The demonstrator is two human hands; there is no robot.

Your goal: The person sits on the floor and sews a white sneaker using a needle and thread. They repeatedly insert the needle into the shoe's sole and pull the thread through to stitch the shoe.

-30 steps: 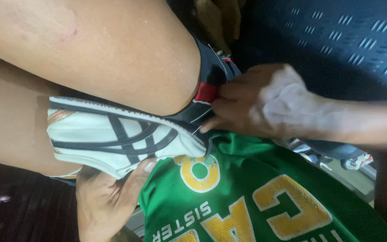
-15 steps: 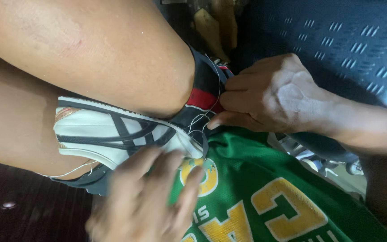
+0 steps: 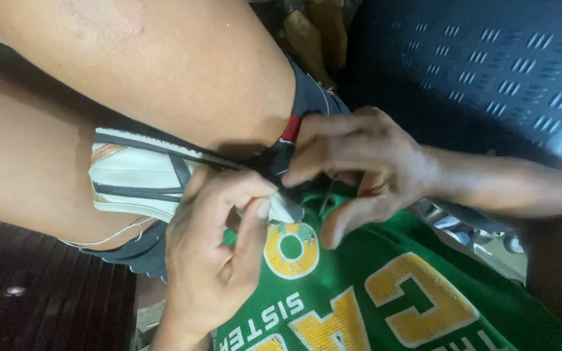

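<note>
The left hand [image 3: 219,250] has its grip closed on the toe end of a white shoe [image 3: 141,179] with dark stripes, thumb and forefinger pinching the tip where it juts out over the green jersey [image 3: 385,292]. The right hand [image 3: 359,166] pinches the dark upper edge of the same shoe from the other side, its fingers curled tight; a thin dark needle-like piece [image 3: 325,198] shows just under them, too small to tell for sure. The shoe lies wedged under the person's bare leg [image 3: 164,71], sole outward, its toe touching both hands.

Half a second ago the left hand lay flat below the shoe with fingers spread on the jersey; now it has risen and closed on the toe, hiding it. The right hand has stayed at the shoe's dark edge.

A loose white thread [image 3: 108,237] hangs below the shoe. A dark blue slotted seat [image 3: 489,65] stands behind, and a dark slatted floor [image 3: 47,286] lies lower left. The leg covers much of the shoe.
</note>
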